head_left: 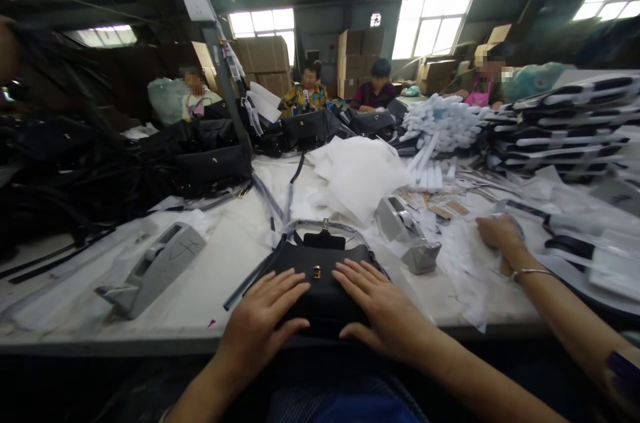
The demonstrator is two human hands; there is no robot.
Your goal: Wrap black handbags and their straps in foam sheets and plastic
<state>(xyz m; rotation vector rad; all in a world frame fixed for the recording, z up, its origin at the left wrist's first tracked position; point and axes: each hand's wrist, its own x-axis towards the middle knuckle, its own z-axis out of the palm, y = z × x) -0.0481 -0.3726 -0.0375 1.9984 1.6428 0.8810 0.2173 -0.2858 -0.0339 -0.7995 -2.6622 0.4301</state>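
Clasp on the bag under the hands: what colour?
Gold clasp on a black bag, clearest in the head view, between the left hand and right hand.

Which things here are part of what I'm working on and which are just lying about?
In hand: black handbag, with left hand and right hand flat on it.
Lying about: grey tape dispenser, second tape dispenser, white wrapping sheets, pile of black bags, co-worker's hand.

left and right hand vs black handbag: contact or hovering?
Touching. The head view shows the left hand and the right hand lying flat on the black handbag, fingers spread across its top, with no gap visible.
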